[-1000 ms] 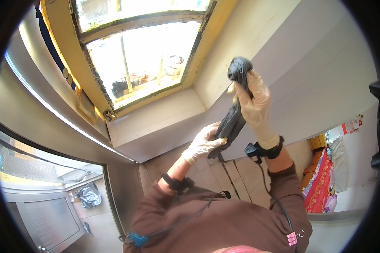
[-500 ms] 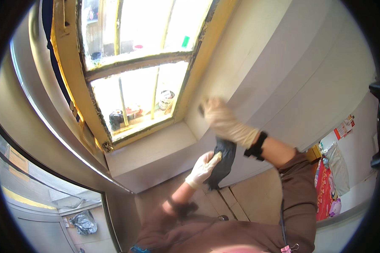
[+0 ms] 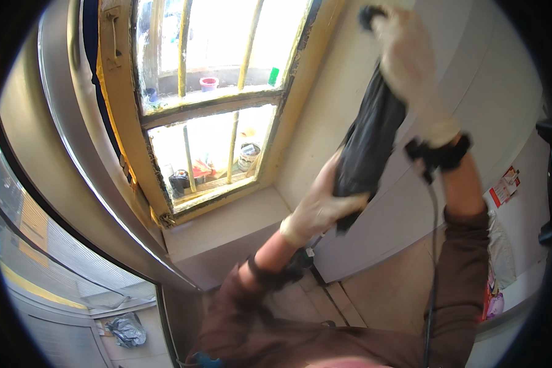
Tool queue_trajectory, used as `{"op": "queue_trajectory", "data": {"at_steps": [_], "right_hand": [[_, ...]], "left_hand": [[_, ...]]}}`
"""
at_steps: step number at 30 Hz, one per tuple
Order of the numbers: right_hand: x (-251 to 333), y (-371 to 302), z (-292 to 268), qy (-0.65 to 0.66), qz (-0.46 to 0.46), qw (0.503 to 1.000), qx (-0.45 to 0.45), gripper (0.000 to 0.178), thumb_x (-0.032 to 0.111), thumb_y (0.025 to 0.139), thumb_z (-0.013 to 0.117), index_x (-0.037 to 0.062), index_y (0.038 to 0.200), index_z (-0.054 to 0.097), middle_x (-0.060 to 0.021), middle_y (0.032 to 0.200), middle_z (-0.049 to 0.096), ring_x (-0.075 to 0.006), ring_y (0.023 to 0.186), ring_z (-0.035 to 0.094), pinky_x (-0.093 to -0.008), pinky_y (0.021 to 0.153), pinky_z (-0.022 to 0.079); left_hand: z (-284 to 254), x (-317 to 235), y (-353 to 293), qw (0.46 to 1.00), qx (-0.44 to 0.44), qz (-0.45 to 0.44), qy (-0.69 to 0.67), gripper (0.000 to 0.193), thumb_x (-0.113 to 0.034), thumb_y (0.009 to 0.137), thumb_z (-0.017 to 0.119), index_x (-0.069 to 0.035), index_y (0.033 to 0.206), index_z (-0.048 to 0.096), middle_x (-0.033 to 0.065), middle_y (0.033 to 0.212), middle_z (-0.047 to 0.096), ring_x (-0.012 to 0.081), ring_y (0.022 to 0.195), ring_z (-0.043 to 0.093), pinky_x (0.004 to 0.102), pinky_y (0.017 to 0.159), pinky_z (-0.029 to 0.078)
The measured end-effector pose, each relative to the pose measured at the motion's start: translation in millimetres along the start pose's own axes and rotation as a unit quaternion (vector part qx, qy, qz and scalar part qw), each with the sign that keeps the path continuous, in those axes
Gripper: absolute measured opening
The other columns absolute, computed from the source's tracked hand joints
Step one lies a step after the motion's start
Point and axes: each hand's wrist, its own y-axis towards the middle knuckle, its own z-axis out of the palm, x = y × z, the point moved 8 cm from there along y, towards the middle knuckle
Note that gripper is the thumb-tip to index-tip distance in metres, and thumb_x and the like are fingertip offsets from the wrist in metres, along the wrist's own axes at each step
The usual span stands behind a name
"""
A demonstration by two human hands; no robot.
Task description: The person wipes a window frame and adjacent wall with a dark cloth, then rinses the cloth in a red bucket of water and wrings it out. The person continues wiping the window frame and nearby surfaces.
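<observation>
Black bag [image 3: 365,144] hangs stretched between my two hands, up in the right half of the view, in front of the pale wall [image 3: 325,116] and just right of the window [image 3: 208,104]. I have the right hand [image 3: 411,73] raised high and far, its gloved fingers closed around the bag's top, where a twisted black end pokes out above the glove. The left hand [image 3: 319,208] sits lower and nearer, its grip pressed together on the bag's bottom end, with a small black corner showing below the fingers. Both hands wear light gloves, and each wrist carries a dark strap; a thin black cable [image 3: 434,245] runs down from the right strap along my brown sleeve [image 3: 466,264].

The bag runs slanted, its top to the right and far, its bottom to the left and near. It looks slack and creased, and I cannot tell what is inside it.

To the left, the window has a worn yellow frame with upright bars, and small pots and containers stand on the ledge outside, a red one [image 3: 208,83] among them. A pale sill [image 3: 227,221] lies under the window. On the near left a grey curved metal surface [image 3: 61,159] fills the edge. At the far right a red and white label [image 3: 504,187] is stuck to the wall.
</observation>
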Motion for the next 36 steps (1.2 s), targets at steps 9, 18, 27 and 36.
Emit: {"op": "queue_trajectory", "data": {"at_steps": [9, 18, 27, 36], "right_hand": [[87.9, -66.3, 63.4, 0.136, 0.004, 0.965, 0.225, 0.017, 0.002, 0.083, 0.055, -0.0037, 0.098, 0.062, -0.0192, 0.096, 0.061, -0.0323, 0.093, 0.06, -0.0428, 0.084, 0.05], [-14.1, 21.6, 38.8, 0.091, 0.025, 0.991, 0.093, 0.021, 0.007, 0.084, 0.06, 0.002, 0.105, 0.064, -0.0204, 0.103, 0.062, -0.0328, 0.095, 0.062, -0.0428, 0.084, 0.05], [162.9, -122.9, 148.8, 0.16, 0.032, 0.895, 0.415, 0.02, 0.008, 0.091, 0.049, 0.0019, 0.101, 0.065, -0.0175, 0.101, 0.064, -0.0361, 0.094, 0.064, -0.0447, 0.084, 0.053], [45.6, -20.1, 22.7, 0.067, 0.064, 0.992, 0.082, 0.012, 0.0, 0.088, 0.056, -0.0063, 0.097, 0.062, -0.02, 0.085, 0.061, -0.0336, 0.079, 0.06, -0.0449, 0.073, 0.05]], "left_hand": [[11.2, 24.4, 11.1, 0.998, 0.015, -0.051, 0.045, 0.069, -0.001, 0.077, 0.073, 0.004, 0.141, 0.045, 0.0049, 0.118, 0.057, 0.0123, 0.107, 0.055, 0.028, 0.092, 0.048], [-9.1, 5.9, 26.6, 0.994, -0.106, 0.02, -0.029, 0.061, 0.004, 0.084, 0.069, 0.004, 0.14, 0.045, 0.0072, 0.121, 0.06, 0.0132, 0.11, 0.058, 0.0273, 0.094, 0.049], [-1.6, 34.5, -39.4, 0.993, -0.079, -0.07, 0.045, 0.054, 0.006, 0.082, 0.066, 0.006, 0.134, 0.051, 0.0079, 0.118, 0.064, 0.0146, 0.108, 0.062, 0.0282, 0.096, 0.049], [-28.8, 16.8, -48.3, 0.974, -0.205, -0.028, 0.097, 0.047, -0.003, 0.087, 0.069, 0.004, 0.131, 0.054, 0.0083, 0.116, 0.065, 0.0152, 0.107, 0.061, 0.0287, 0.094, 0.049]]}}
